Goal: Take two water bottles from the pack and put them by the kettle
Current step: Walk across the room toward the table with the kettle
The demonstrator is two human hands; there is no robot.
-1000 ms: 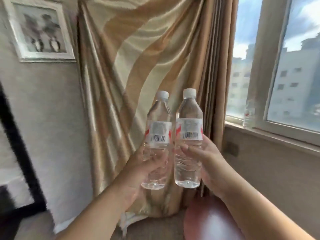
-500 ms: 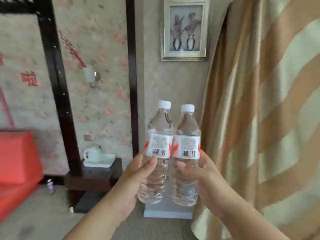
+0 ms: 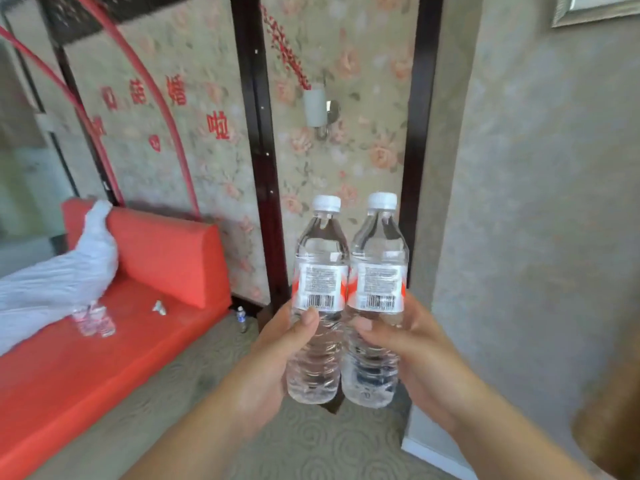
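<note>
I hold two clear water bottles upright and side by side in front of me, each with a white cap and a white-and-red label. My left hand (image 3: 277,355) grips the left bottle (image 3: 320,271) around its lower half. The right bottle (image 3: 379,268) is gripped the same way by my right hand (image 3: 405,351). The bottles touch each other. The kettle and the dark side table are hidden behind the bottles and my hands. The pack is out of view.
A red bed (image 3: 86,368) with a red bolster (image 3: 166,254) fills the left, with white bedding (image 3: 59,275) and small bottles (image 3: 93,318) on it. One small bottle (image 3: 241,317) stands on the patterned carpet (image 3: 311,445). A grey wall corner (image 3: 519,237) stands at right.
My view has swung left from the window and curtain past the picture to the bed wall. Both hands keep the bottles raised together; the kettle seen half a second ago is now covered.
</note>
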